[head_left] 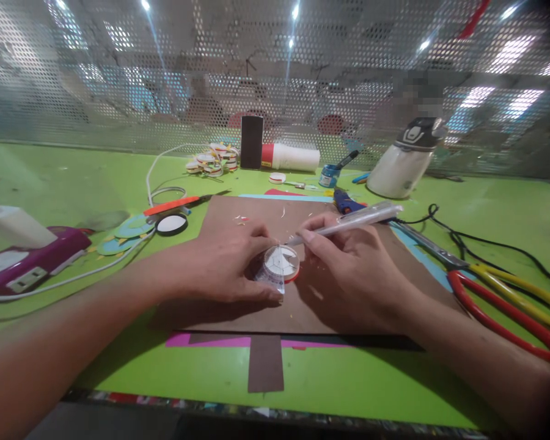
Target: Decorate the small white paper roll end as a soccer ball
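Note:
My right hand [343, 250] pinches a clear-barrelled pen [355, 220], its tip pointing left to the far edge of a small white disc [289, 264]. The disc has dark lines drawn on it and a red rim below. My left hand [224, 260] presses a clear plastic protractor-like piece [275, 284] over the disc's left side, thumb near and forefinger far. Its exact shape is partly hidden by the fingers. Under the disc and both hands lies a brown board [229, 315].
Red-and-yellow-handled scissors [499, 287] lie right, near a glue gun [346, 201]. Behind stand a phone [252, 142], a white cup [297, 157], a blue jar [329, 176] and a spray bottle [401, 165]. Leftward are an orange cutter [172, 206] and a purple power strip [50, 260].

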The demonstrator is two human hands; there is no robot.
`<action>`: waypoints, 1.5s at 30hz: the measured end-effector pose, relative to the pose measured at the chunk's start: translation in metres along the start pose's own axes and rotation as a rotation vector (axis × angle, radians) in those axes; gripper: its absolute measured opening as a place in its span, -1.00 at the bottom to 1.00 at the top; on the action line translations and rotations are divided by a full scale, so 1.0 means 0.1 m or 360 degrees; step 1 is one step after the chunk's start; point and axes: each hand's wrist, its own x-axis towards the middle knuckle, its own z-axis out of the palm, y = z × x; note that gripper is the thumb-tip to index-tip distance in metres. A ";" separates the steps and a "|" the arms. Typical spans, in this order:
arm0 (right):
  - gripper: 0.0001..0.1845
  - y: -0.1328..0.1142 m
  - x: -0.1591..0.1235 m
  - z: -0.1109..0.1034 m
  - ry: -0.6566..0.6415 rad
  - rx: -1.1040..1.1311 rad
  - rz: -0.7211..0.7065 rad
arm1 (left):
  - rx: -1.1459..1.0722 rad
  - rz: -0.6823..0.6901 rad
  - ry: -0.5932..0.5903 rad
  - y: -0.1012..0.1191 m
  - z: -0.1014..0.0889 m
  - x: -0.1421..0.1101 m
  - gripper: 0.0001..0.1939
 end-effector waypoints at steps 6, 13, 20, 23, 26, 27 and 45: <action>-0.68 -0.01 0.00 0.03 0.0037 -0.0036 -0.0094 | 0.0024 0.0041 0.0098 -0.09 0.07 0.01 -0.52; -0.70 0.00 -0.01 0.05 0.0136 -0.0196 -0.0173 | 0.0023 0.0054 0.0126 -0.09 0.09 0.01 -0.56; -0.70 0.02 0.01 0.07 0.0141 -0.0180 -0.0159 | 0.0004 0.0064 0.0120 -0.11 0.10 0.01 -0.53; -0.70 0.02 0.01 0.07 0.0118 -0.0199 -0.0157 | 0.0005 0.0051 0.0127 -0.11 0.10 0.01 -0.51; -0.71 0.02 0.01 0.06 0.0108 -0.0215 -0.0153 | 0.0018 0.0053 0.0118 -0.11 0.09 0.01 -0.50; -0.70 0.03 0.01 0.06 0.0110 -0.0219 -0.0153 | 0.0024 0.0058 0.0112 -0.11 0.09 0.01 -0.51; -0.70 0.05 0.01 0.08 0.0111 -0.0072 -0.0085 | 0.0087 0.0081 0.0149 -0.13 0.12 0.03 -0.50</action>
